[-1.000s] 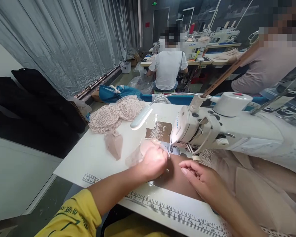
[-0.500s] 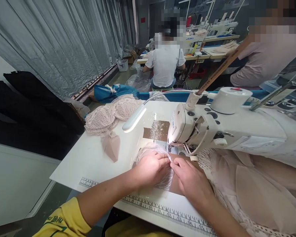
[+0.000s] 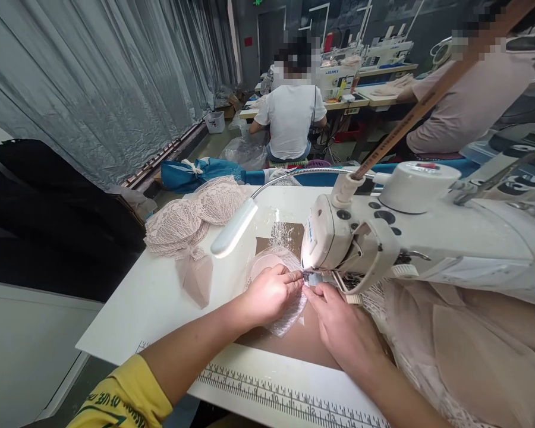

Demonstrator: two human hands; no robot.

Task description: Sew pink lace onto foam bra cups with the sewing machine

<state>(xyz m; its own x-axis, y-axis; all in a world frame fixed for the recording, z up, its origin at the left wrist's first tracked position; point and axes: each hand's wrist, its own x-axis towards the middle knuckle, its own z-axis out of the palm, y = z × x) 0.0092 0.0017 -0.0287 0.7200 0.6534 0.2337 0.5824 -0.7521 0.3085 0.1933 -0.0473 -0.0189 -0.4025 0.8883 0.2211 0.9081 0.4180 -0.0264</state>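
Lace pc (image 3: 289, 324) is now being held up by the needle area of the sewing mach. (image 3: 318, 235), on the white table (image 3: 129, 315); 0.5 s ago its edge was being gathered just short of there. Hands are being kept tog., fingertips nearly meeting at that edge. By R hand (image 3: 345, 324) the edge is being pinched btwn thumb & finger; by L hand (image 3: 270, 297) the pc is being pressed from above, thumb hidden, so can't tell if it's being pinched. Judging by this, gathering is being replaced w/ close edge positioning at the needle.
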